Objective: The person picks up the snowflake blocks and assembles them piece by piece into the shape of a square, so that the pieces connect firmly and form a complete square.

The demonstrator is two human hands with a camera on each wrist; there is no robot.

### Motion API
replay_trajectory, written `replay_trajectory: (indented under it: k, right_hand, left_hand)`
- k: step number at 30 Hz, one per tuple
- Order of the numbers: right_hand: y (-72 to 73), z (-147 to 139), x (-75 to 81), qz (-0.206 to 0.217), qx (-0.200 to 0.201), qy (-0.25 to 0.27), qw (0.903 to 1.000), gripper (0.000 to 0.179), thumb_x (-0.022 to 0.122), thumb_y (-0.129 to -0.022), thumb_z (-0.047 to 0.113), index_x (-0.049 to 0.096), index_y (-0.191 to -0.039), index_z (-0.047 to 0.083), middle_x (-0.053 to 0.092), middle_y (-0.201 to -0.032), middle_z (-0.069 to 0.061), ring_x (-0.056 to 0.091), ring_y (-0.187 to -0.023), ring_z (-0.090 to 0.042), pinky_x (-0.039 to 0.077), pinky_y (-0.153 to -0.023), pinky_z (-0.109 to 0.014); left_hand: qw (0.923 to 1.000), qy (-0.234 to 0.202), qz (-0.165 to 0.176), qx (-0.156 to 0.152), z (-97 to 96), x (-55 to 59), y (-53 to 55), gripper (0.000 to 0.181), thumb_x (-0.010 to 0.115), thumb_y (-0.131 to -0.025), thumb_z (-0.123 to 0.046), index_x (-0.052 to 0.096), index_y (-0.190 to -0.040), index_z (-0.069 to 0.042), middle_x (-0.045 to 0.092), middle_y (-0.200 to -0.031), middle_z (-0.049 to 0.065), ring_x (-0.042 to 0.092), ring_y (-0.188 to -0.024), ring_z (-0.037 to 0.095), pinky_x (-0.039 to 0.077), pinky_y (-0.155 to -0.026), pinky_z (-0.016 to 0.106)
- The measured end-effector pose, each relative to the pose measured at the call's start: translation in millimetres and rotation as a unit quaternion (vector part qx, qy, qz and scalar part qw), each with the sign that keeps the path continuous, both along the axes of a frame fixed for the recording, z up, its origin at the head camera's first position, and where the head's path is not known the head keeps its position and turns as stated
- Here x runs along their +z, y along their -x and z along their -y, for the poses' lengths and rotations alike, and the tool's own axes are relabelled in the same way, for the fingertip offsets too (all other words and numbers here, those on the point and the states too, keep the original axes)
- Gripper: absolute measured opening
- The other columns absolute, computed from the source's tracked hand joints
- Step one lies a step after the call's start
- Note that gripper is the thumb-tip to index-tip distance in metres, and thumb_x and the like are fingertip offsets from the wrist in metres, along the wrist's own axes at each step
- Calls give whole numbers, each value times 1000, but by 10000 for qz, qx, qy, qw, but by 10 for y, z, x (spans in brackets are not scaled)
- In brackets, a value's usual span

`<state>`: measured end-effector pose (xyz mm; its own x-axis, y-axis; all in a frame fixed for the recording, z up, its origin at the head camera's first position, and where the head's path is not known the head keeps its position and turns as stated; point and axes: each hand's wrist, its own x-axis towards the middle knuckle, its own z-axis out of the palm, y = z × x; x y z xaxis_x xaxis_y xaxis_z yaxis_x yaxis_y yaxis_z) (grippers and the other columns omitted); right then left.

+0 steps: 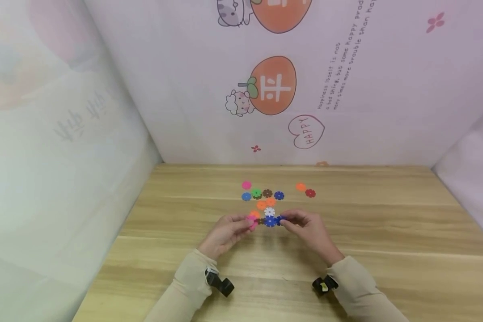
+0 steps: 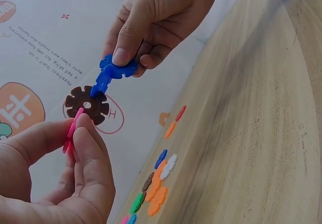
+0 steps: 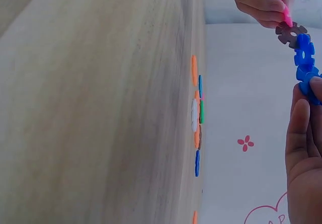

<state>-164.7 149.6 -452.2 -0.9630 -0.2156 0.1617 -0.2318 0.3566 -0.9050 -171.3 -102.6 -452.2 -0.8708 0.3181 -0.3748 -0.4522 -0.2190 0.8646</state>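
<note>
Between the thumb and fingers of my left hand (image 1: 227, 232) a pink notched plastic disc (image 2: 74, 132) is pinched, edge-on in the left wrist view. A brown notched disc (image 2: 75, 101) joins it, and a blue disc (image 2: 102, 79) meets the brown one's rim at an angle. Another blue disc (image 2: 126, 70) follows at the far end, where my right hand (image 1: 313, 230) pinches it with thumb and fingers. Both hands hold this short chain above the table, one at each end. Whether every slot is fully pushed in, I cannot tell.
Loose discs lie flat on the wooden table (image 1: 265, 290) beyond the hands: white (image 1: 269, 210), green (image 1: 256, 192), dark blue (image 1: 279, 195), pink (image 1: 246, 184) and several orange ones. A red disc (image 1: 310, 193) lies farther right. Printed cloth walls (image 1: 201, 112) stand behind and beside the table.
</note>
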Motion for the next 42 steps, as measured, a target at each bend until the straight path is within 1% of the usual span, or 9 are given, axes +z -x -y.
replay_trajectory:
  k: [5,10,17,21,28,33,35,39,42]
  right_hand:
    - [-24,42,18,-53,81,-41,9999,16,72,-91,20,74,-104,12,76,-98,-4,71,-88,-15,60,-76,-21]
    - [-13,72,25,-162,115,-87,9998,16,71,-92,21,75,-105,12,76,-99,-3,69,-89,-6,59,-79,-20]
    - [-22,58,17,-20,116,-185,9998,18,69,-94,21,73,-107,11,76,-100,-5,69,-91,-18,58,-76,-20]
    - [7,49,34,6,98,-296,9995,18,67,-95,21,72,-109,12,74,-103,-6,68,-93,-22,57,-77,-22]
    - [46,55,87,-237,29,-242,9994,16,67,-95,17,71,-109,10,73,-105,-8,67,-93,-15,57,-80,-19]
    - [0,40,106,-394,135,-52,9991,20,67,-94,9,71,-113,7,70,-109,-9,68,-97,-15,57,-85,-17]
    - [-12,32,110,-401,196,-51,9990,23,66,-94,7,70,-116,6,70,-111,-10,68,-99,-18,57,-86,-17]
    - [-14,17,145,-396,138,-250,9988,24,66,-94,10,69,-118,8,72,-110,-9,68,-98,-24,57,-83,-17]
    - [-22,2,158,-351,97,-334,9988,22,67,-94,13,69,-115,8,73,-107,-9,68,-97,-26,57,-80,-18]
  left_hand:
    - [10000,-25,23,3,25,0,-23,36,65,-93,-5,57,-125,7,71,-104,8,69,-100,17,56,-97,28]
    - [10000,-1,-7,-16,42,22,-21,38,66,-92,-6,57,-126,8,71,-104,9,70,-98,16,57,-96,28]
    - [9998,38,26,-213,33,-8,-40,35,65,-92,-3,58,-124,7,71,-102,7,69,-98,16,58,-92,25]
    - [9994,157,-80,-286,18,9,-21,29,64,-93,-3,60,-120,6,71,-97,4,70,-91,13,56,-97,30]
    - [9994,186,-54,-288,-2,61,14,23,64,-93,-2,61,-115,4,71,-96,5,70,-87,12,53,-104,37]
    - [9988,105,-62,-465,-29,62,-42,18,63,-92,1,63,-110,1,71,-98,6,70,-89,13,56,-98,31]
    - [9984,87,-65,-560,-44,64,-72,15,62,-92,2,64,-107,0,71,-98,6,70,-89,13,54,-101,33]
    - [9967,147,-221,-767,-91,80,-112,17,62,-92,1,65,-109,0,71,-103,12,70,-88,14,48,-109,43]
    - [9947,266,-313,-939,-132,81,-132,25,63,-93,-1,64,-117,2,68,-116,21,70,-90,13,46,-110,47]
